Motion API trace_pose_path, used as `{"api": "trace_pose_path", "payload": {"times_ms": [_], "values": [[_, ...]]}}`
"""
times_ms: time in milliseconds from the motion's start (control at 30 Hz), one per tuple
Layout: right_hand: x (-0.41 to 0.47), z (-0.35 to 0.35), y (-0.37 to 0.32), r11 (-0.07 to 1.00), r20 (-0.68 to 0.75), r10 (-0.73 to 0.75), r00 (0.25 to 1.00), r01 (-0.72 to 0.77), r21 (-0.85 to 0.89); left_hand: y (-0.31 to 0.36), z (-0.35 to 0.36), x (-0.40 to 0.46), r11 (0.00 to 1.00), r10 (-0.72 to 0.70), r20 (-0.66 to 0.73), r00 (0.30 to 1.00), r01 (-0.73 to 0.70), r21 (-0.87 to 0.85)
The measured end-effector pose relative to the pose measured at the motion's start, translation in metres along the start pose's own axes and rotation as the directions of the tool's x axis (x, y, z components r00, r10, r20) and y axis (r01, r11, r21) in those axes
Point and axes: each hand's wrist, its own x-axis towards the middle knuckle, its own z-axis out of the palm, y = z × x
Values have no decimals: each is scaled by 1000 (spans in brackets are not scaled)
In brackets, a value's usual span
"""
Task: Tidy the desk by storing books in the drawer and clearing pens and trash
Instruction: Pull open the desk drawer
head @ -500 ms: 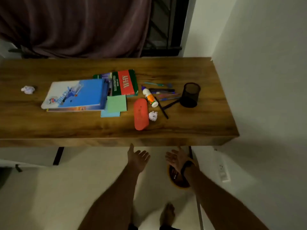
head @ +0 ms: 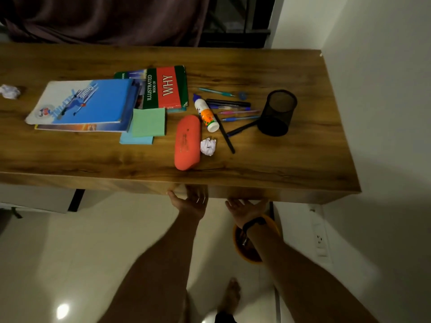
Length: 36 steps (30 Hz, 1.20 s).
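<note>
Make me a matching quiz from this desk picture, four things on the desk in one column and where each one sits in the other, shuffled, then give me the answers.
Things:
1. mesh pen cup
2. red case
3. glue bottle
4. green sticky pad

Places:
A. overlapping a blue pad, just below the WHY book
B. farthest right, upright, past the pens
C. between the red case and the pens, lying down
D. nearest the front edge, beside a crumpled paper

Pairs: 1-B, 2-D, 3-C, 4-A
</note>
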Motion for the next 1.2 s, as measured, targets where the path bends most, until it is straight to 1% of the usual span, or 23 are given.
{"api": "trace_pose_path", "payload": {"times_ms": [133, 233, 333, 433, 467, 533, 567, 600, 633, 667, 700, 733, 767, 800, 833, 867, 900, 933, 967, 1000, 1033, 1067, 1200], "values": [[15, -12, 5, 1000, 32, 0, 999, 1, -28, -1, -8, 7, 999, 7, -2, 1000, -6, 35], [10, -23, 15, 999, 21, -20, 1000, 21, -40, -4, -17, 0, 999, 34, -30, 999, -33, 38], [-4, -47, 28, 999, -1, -33, 999, 33, -16, -7, -38, -24, 999, 20, -33, 999, -19, 47], [-23, -74, 36, 986, -100, -81, 992, 65, -156, -2, -63, -56, 1000, -17, -103, 995, 15, -18], [-30, -81, 38, 978, -130, -96, 987, 70, -196, 2, -69, -69, 1000, -15, -122, 992, 15, -5], [-44, -91, 42, 954, -223, -127, 967, 57, -296, 9, -76, -92, 991, 70, -179, 981, -48, 125], [-55, -92, 46, 914, -259, -165, 952, 49, -403, 12, -79, -106, 963, 179, -206, 962, -128, 237], [-68, -91, 52, 833, -269, -224, 937, 41, -552, 13, -84, -121, 879, 360, -261, 896, -232, 417], [-87, -87, 59, 689, -255, -317, 914, 37, -723, 14, -89, -137, 696, 571, -261, 778, -291, 656], [-105, -84, 69, 476, -201, -451, 870, 44, -878, 16, -94, -150, 415, 753, -144, 642, -293, 861], [-126, -81, 78, 213, -91, -600, 795, 49, -976, 21, -102, -161, 121, 848, 54, 527, -291, 949], [-145, -80, 87, -24, 57, -690, 722, 55, -998, 28, -113, -166, -155, 848, 278, 450, -291, 944], [-163, -80, 96, -196, 210, -718, 663, 96, -976, 35, -123, -167, -408, 749, 496, 438, -285, 867], [-179, -80, 103, -343, 363, -706, 608, 154, -927, 45, -131, -167, -607, 574, 653, 495, -279, 744], [-188, -80, 109, -496, 525, -656, 543, 215, -842, 54, -136, -165, -747, 374, 730, 572, -281, 602], [-194, -79, 113, -639, 656, -567, 498, 236, -732, 64, -139, -164, -830, 206, 752, 626, -295, 473], [-196, -75, 115, -735, 722, -467, 510, 230, -638, 71, -139, -165, -871, 98, 747, 658, -307, 385], [-193, -70, 114, -794, 718, -365, 593, 204, -572, 76, -138, -167, -883, 47, 731, 681, -314, 350], [-189, -66, 113, -831, 659, -271, 702, 175, -528, 78, -138, -170, -880, 26, 715, 699, -323, 347], [-186, -63, 111, -867, 585, -189, 789, 146, -477, 78, -138, -173, -877, 22, 703, 711, -324, 355], [-183, -61, 108, -899, 525, -132, 841, 121, -421, 79, -139, -176, -873, 19, 695, 719, -327, 362], [-183, -61, 106, -915, 488, -102, 867, 110, -387, 80, -141, -179, -872, 11, 684, 729, -328, 364], [-203, -62, 109, -882, 416, -131, 900, 86, -463, 85, -155, -191, -879, -23, 641, 767, -321, 353]]}}
